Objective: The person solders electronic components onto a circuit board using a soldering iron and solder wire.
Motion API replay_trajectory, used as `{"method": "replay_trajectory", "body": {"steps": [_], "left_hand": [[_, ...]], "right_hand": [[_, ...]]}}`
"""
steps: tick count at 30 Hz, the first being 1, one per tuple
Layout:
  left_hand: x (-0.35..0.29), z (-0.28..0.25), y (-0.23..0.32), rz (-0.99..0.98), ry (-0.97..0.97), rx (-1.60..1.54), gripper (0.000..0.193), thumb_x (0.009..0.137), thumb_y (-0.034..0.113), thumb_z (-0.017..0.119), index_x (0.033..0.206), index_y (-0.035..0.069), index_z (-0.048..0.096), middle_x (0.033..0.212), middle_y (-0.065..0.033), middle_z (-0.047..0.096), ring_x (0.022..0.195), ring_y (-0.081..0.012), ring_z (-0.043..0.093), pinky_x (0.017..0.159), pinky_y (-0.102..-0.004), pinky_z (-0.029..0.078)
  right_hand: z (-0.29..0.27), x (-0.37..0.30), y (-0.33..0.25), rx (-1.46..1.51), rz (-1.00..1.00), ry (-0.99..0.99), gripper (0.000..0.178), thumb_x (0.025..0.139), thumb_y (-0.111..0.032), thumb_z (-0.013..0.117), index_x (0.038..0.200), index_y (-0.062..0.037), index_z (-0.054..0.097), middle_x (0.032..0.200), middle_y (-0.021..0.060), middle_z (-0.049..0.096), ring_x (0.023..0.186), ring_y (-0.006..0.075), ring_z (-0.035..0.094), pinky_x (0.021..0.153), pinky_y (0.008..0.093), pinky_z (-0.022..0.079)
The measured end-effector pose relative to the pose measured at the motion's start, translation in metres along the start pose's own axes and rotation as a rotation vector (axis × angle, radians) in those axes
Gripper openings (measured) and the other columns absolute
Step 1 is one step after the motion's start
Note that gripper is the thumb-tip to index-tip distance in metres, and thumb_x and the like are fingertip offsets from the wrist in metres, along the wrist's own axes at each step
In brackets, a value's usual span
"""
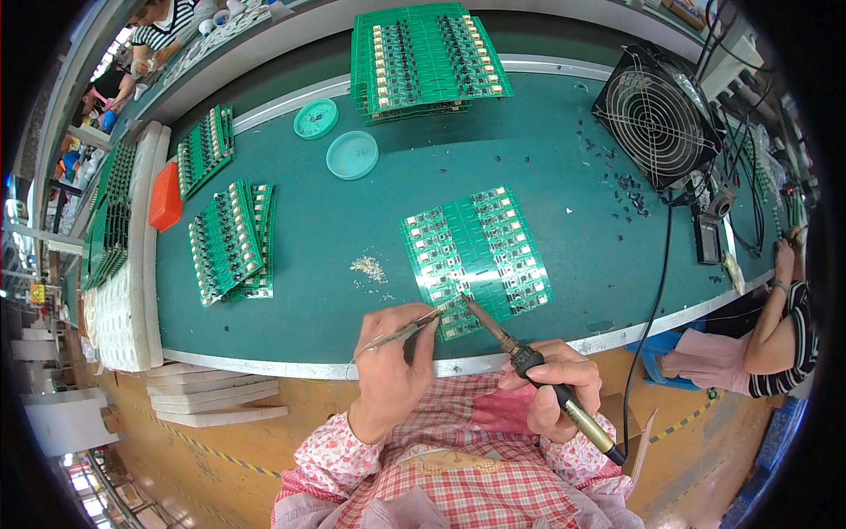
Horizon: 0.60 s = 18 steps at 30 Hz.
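A green circuit board panel (476, 251) with rows of small parts lies flat near the front edge of the green bench. My right hand (564, 385) is closed round a soldering iron (577, 414), whose tip rests on or just over the panel's lower middle. In my left hand (394, 353) are metal tweezers (401, 335), pinched with their points at the panel's lower left, close to the iron's tip. Whether the tweezers grip a tiny part is too small to tell. A heap of tiny pale parts (368, 268) sits left of the panel.
A black fan (656, 119) stands at the back right; a cable hangs past my right hand. Small black pieces (630, 196) are scattered before it. Stacked panels (432, 62) stand at the back, others (231, 238) lie left. Two round teal lids (352, 155) and an orange box (165, 197) are nearby.
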State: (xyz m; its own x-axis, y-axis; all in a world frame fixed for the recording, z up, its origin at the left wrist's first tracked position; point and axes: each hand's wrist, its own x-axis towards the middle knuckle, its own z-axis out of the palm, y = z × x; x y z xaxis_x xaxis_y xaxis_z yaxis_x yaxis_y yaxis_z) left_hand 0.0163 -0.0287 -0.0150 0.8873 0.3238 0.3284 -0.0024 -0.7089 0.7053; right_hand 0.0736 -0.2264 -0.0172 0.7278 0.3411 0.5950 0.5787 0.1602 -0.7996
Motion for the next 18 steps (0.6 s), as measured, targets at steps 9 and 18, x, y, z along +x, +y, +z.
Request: {"method": "replay_trajectory", "body": {"steps": [9,18], "left_hand": [[0.0003,-0.0001,0.0007,0.006,0.003,-0.006,0.016,0.085,-0.003,0.069,0.101,0.001,0.067,0.1,-0.0127,0.07,0.09,-0.0294,0.065,0.08,-0.0365,0.051],[0.0015,0.0007,0.0014,0.018,0.006,0.008,0.015,0.085,-0.003,0.069,0.099,0.001,0.067,0.099,-0.0119,0.07,0.089,-0.0292,0.065,0.078,-0.0366,0.051]], "right_hand": [[-0.0016,-0.0032,-0.001,0.022,0.098,0.04,0.012,0.092,-0.007,0.063,0.103,-0.0015,0.061,0.073,0.0091,0.072,0.07,0.0246,0.07,0.068,0.0381,0.058],[-0.0011,-0.0007,0.0004,0.01,0.345,-0.065,0.011,0.09,-0.006,0.065,0.1,-0.003,0.063,0.069,0.0074,0.071,0.066,0.022,0.069,0.067,0.0361,0.055]]}}
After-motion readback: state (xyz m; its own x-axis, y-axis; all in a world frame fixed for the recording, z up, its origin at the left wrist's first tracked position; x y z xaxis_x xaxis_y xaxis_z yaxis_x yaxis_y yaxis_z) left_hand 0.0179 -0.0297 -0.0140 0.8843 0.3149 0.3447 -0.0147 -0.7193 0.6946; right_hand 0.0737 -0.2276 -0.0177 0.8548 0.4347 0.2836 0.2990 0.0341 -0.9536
